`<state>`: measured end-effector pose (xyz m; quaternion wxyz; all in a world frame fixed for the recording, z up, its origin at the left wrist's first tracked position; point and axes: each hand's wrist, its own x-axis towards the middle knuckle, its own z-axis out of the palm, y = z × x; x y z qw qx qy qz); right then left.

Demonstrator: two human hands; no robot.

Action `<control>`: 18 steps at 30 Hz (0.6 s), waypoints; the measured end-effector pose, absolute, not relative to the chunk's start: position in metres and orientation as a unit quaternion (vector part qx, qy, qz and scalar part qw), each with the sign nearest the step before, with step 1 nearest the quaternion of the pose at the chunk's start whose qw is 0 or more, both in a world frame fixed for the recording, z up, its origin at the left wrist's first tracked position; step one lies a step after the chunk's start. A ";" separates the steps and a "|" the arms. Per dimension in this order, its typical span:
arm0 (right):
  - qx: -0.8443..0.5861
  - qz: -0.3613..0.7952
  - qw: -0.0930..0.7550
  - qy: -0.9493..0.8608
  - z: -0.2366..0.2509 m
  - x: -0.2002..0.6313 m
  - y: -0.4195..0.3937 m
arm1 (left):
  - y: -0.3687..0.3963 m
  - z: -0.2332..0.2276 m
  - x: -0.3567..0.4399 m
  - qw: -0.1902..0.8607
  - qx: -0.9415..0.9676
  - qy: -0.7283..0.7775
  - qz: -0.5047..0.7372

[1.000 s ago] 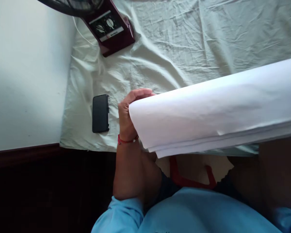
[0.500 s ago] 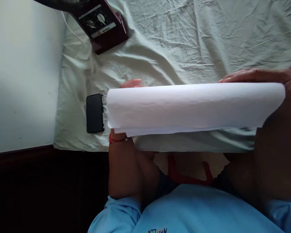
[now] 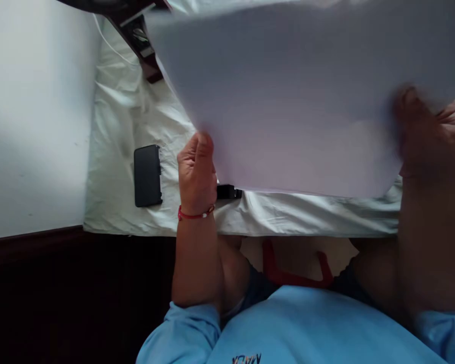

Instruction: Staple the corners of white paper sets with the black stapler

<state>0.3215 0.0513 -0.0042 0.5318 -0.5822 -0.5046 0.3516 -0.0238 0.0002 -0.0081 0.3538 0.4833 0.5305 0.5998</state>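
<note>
Paper (image 3: 288, 101) spans the view from centre up to 12 o'clock, apparently held up off the cloth (image 3: 307, 215); one sheet or several, can't tell. Your left hand (image 3: 197, 172) pinches its edge at 8 o'clock, thumb on the near face, fingers mostly hidden behind. Your right hand (image 3: 426, 131) grasps it between 3 and 4 o'clock, thumb over the face; blurred, exact finger contact unclear. Gripping both sides probably keeps the wide, floppy paper spread and level rather than sagging.

Pose: left forearm runs straight up toward 12 o'clock, wrist about straight, bracelet (image 3: 196, 214) just below the hand. Right forearm also points to 12, in shadow. Black case (image 3: 147, 176) lies at the left hand's 9 o'clock, apart, likely out of the way. Small black block (image 3: 227, 192) pokes out at the paper's 7 o'clock, partly covered.
</note>
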 end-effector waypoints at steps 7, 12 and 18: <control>-0.501 0.260 0.582 -0.585 -0.019 0.330 0.054 | -0.006 -0.009 -0.022 0.264 0.500 0.512 0.647; -0.475 0.275 0.582 -0.601 -0.017 0.330 0.052 | -0.006 -0.014 -0.024 0.253 0.515 0.523 0.631; -0.479 0.301 0.555 -0.610 -0.014 0.338 0.051 | -0.005 -0.012 -0.029 0.277 0.531 0.518 0.610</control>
